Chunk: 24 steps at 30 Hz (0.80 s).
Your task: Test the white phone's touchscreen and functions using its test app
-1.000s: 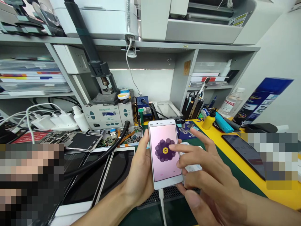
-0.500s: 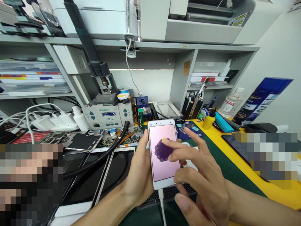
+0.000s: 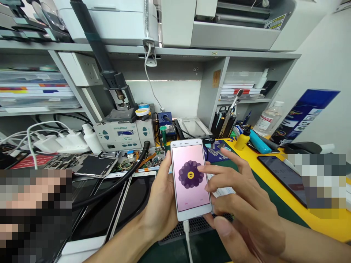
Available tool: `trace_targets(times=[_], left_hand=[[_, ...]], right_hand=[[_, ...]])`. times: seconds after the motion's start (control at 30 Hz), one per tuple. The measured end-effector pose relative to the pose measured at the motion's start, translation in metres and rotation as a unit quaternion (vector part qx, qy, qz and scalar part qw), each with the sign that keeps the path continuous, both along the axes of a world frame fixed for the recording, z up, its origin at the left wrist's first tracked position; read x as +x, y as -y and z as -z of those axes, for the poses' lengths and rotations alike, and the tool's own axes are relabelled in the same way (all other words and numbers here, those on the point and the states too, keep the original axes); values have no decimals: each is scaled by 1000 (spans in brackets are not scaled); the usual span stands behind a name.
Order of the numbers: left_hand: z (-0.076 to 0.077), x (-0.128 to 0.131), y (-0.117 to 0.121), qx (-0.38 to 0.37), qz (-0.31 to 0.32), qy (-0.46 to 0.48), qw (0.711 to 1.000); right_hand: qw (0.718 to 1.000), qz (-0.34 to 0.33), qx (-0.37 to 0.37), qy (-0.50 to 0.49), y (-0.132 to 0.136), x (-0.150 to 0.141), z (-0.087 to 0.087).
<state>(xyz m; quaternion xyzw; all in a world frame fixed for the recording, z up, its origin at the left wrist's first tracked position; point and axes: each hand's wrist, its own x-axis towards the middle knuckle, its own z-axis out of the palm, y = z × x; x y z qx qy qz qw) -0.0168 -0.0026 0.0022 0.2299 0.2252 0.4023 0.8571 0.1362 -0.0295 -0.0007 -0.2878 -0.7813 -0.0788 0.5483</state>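
Observation:
A white smartphone (image 3: 191, 153) is held upright in my left hand (image 3: 160, 199), thumb along its left edge and fingers behind it. Its lit pink screen shows a dark flower-like shape with a yellow circle in the middle. A white charging cable (image 3: 187, 233) is plugged into its bottom end. My right hand (image 3: 246, 201) is open at the phone's right side, fingers apart and bent, holding nothing. Its index fingertip overlaps the right part of the screen; whether it touches the glass I cannot tell.
A grey hot-air station (image 3: 123, 137) stands behind, its black hose (image 3: 131, 171) crossing several dark-screened devices at left. Circuit boards lie beyond. On the yellow right side are a dark phone (image 3: 282, 179), a yellow bottle (image 3: 242, 140) and a clear bottle (image 3: 270, 118). Shelving runs along the back.
My right index finger has drawn back to the right from the middle of the screen. The yellow circle now sits in the flower's centre, and small text shows low on the screen.

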Motion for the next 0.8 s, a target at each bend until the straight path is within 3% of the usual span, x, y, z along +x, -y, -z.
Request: trace_targets(times=[0.47,0.8], left_hand=[[0,0,1,8,2,-9,1000],[3,0,-2,15,12,-4,1000]], right_hand=[[998,-26,20,58,-4,3,6],[1000,-15,6,-2,-2,4,1]])
